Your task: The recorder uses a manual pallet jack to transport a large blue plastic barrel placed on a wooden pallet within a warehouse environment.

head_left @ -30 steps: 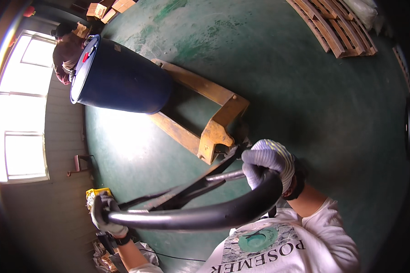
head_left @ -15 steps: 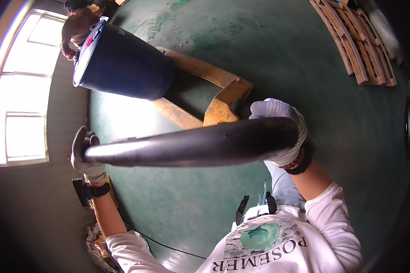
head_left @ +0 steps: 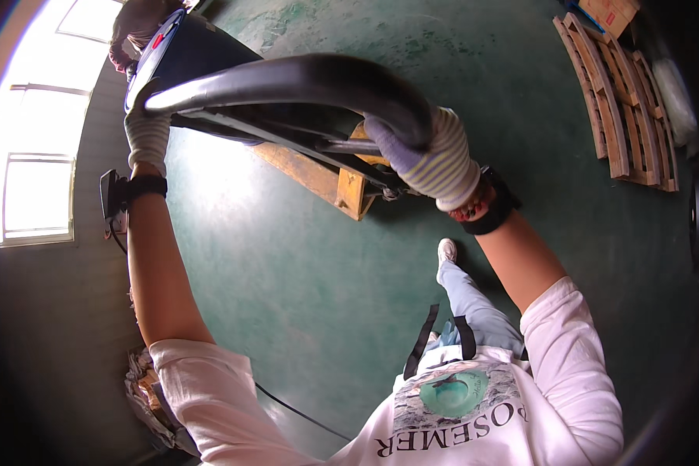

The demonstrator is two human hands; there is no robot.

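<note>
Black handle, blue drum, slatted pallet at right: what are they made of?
Black handle: likely metal, smooth with glossy highlights; plastic covering possible. Blue drum: probably plastic, smooth, evenly coloured. Slatted pallet: looks like unfinished wood, matte brown slats.

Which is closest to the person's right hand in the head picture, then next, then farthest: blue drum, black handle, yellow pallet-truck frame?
1. Black handle: gripped by the right hand.
2. Yellow pallet-truck frame: beyond the hand, to its left.
3. Blue drum: farthest, upper left.
</note>
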